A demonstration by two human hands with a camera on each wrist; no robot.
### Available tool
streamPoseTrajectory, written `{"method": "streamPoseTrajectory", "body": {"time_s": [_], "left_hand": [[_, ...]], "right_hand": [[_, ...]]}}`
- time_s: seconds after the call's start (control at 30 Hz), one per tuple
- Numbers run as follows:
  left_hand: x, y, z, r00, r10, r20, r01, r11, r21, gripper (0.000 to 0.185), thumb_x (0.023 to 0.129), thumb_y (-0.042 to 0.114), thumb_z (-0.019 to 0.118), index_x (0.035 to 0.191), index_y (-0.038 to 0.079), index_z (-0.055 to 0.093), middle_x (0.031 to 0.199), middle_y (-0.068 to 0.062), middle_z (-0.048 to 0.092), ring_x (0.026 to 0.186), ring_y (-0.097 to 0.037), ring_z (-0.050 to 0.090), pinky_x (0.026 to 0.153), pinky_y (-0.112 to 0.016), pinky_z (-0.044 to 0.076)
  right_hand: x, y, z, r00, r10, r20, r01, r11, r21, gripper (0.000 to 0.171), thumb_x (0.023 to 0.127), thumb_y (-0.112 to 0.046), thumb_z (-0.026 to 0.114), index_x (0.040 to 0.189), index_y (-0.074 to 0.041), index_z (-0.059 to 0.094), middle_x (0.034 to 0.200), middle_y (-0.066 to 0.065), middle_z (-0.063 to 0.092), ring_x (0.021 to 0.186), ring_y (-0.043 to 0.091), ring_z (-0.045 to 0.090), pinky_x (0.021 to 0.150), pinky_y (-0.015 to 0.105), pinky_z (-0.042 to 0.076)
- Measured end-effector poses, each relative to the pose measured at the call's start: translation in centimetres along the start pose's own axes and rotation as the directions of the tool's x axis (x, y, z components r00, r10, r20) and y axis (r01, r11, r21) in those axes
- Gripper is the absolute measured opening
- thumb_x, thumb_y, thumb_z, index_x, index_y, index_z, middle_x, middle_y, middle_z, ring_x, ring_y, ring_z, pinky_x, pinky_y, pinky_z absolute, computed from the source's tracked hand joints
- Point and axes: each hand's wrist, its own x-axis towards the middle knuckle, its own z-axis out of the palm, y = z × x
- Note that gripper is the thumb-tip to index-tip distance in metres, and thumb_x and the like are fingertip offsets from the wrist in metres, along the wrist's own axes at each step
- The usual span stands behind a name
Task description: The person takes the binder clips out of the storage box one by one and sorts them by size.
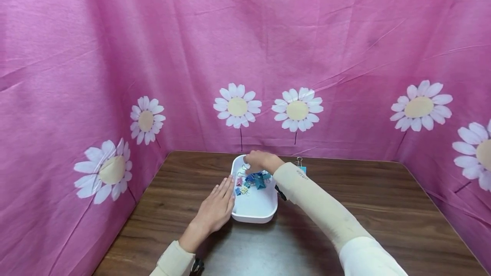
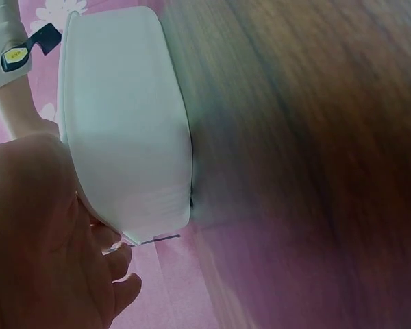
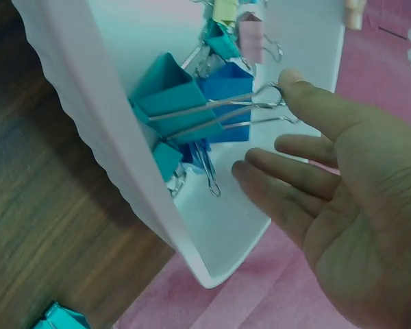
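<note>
A white tray point(image 1: 253, 208) holds several binder clips in mixed colours. My left hand point(image 1: 215, 205) lies along the tray's left side, its fingers extended at the rim; the left wrist view shows the tray's outer wall point(image 2: 127, 123) beside the palm. Over the far part of the tray reaches my right hand point(image 1: 261, 161). In the right wrist view its thumb tip is right at the wire handles of a large teal binder clip point(image 3: 168, 99), with the other fingers loosely bent below. A blue binder clip point(image 3: 236, 130) sits against the teal one. Smaller pink point(image 3: 251, 38) and yellow point(image 3: 225, 12) clips lie nearby.
Outside the tray, a light blue binder clip point(image 1: 303, 168) stands on the wooden table point(image 1: 356, 191) beyond the right forearm. A pink curtain point(image 1: 184, 76) with white flowers surrounds the table's back and sides.
</note>
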Motion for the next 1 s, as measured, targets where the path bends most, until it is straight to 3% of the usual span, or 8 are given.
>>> {"method": "streamPoseTrajectory", "body": {"time_s": [0.1, 0.23, 0.53, 0.63, 1.0], "left_hand": [[0.0, 0.1, 0.0, 1.0, -0.005, 0.005, 0.005, 1.0, 0.0, 0.058, 0.116, 0.029, 0.035, 0.166, -0.001, 0.032, 0.177, -0.012, 0.025, 0.164, -0.032, 0.027, 0.134, -0.05, 0.029], [0.1, 0.1, 0.0, 1.0, -0.007, 0.007, 0.007, 1.0, 0.002, 0.058, 0.116, 0.029, 0.035, 0.166, 0.0, 0.032, 0.177, -0.012, 0.025, 0.164, -0.031, 0.026, 0.134, -0.049, 0.028], [0.1, 0.1, 0.0, 1.0, -0.001, -0.002, 0.001, 1.0, 0.009, 0.057, 0.116, 0.028, 0.035, 0.165, 0.0, 0.034, 0.177, -0.012, 0.026, 0.164, -0.031, 0.027, 0.134, -0.049, 0.029], [0.1, 0.1, 0.0, 1.0, -0.004, 0.003, 0.004, 1.0, 0.007, 0.058, 0.116, 0.028, 0.035, 0.166, 0.0, 0.033, 0.177, -0.012, 0.025, 0.164, -0.031, 0.027, 0.134, -0.049, 0.029], [0.1, 0.0, 0.0, 1.0, -0.006, 0.005, 0.006, 1.0, 0.009, 0.057, 0.116, 0.029, 0.035, 0.166, 0.0, 0.033, 0.177, -0.012, 0.025, 0.164, -0.032, 0.027, 0.134, -0.05, 0.029]], "right_hand": [[0.0, -0.2, 0.5, 0.999, 0.023, 0.022, -0.024, 1.0, 0.008, 0.054, 0.1, -0.041, 0.075, 0.146, -0.014, 0.064, 0.134, 0.007, 0.073, 0.119, 0.022, 0.069, 0.112, 0.045, 0.057], [0.2, -0.5, 1.2, 1.0, -0.01, 0.008, 0.01, 1.0, 0.004, 0.047, 0.1, -0.036, 0.076, 0.141, -0.013, 0.067, 0.13, 0.005, 0.074, 0.115, 0.019, 0.07, 0.111, 0.041, 0.058], [0.5, -0.6, 1.0, 0.992, -0.114, -0.052, 0.11, 0.99, -0.084, 0.014, 0.097, -0.016, 0.08, 0.11, -0.012, 0.081, 0.108, 0.001, 0.078, 0.099, 0.016, 0.07, 0.096, 0.032, 0.062], [0.5, -0.5, 0.8, 0.989, -0.137, -0.061, 0.131, 0.987, -0.094, 0.007, 0.098, -0.011, 0.077, 0.102, -0.014, 0.082, 0.111, 0.001, 0.075, 0.099, 0.015, 0.067, 0.095, 0.03, 0.061], [0.3, -0.1, 0.4, 0.982, -0.175, -0.072, 0.176, 0.984, 0.008, 0.019, 0.101, -0.005, 0.071, 0.114, -0.012, 0.083, 0.118, 0.003, 0.078, 0.11, 0.017, 0.071, 0.102, 0.034, 0.062]]}}
